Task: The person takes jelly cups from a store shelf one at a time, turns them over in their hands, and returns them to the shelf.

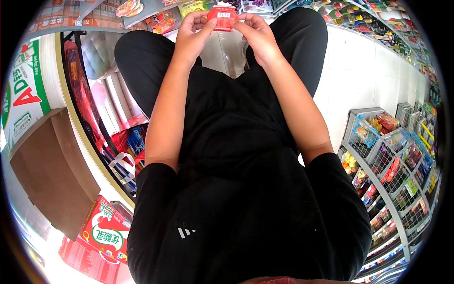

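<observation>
A small red packet (pixel 226 24) with a white barcode patch is held up at the top of the head view, beyond my knees. My left hand (pixel 193 32) pinches its left edge, with the thumb on the face turned to me. The right edge is between the thumb and fingers of my right hand (pixel 259 34). Just behind the packet is a shelf with a yellow-green bag (pixel 193 6) and a red snack bag (pixel 161 22). The far side of the packet is hidden.
Grey wire racks (pixel 378 156) full of packaged snacks stand at the right. Bottles (pixel 347 19) line a shelf at the upper right. To the left are a brown cardboard box (pixel 54 170), a red drink carton (pixel 106 227) and a white-handled bag (pixel 124 168). White floor tiles (pixel 359 71) show beside my knee.
</observation>
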Available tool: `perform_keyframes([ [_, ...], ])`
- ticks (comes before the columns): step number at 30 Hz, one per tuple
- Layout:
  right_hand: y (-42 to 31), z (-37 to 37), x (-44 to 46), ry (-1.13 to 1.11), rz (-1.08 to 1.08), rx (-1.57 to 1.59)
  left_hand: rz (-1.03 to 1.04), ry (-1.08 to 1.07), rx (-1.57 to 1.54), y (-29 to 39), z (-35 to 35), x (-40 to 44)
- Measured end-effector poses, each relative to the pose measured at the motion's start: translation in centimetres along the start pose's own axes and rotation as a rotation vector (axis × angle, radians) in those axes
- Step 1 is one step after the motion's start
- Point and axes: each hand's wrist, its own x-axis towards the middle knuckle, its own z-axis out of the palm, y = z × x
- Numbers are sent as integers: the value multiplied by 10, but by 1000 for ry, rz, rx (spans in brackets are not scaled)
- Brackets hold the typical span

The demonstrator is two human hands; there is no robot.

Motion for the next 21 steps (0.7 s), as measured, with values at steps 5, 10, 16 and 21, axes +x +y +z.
perform_keyframes([
  [5,-5,-1,-2,-31,99,141,57,-8,80,-4,-1,2],
  [10,-10,-2,-3,-29,148,240,74,-62,223,0,1,-3],
  [16,-8,-4,-3,-28,88,218,137,-113,247,1,4,-5],
  [21,-8,0,-4,-36,35,180,144,-108,229,0,5,-6],
])
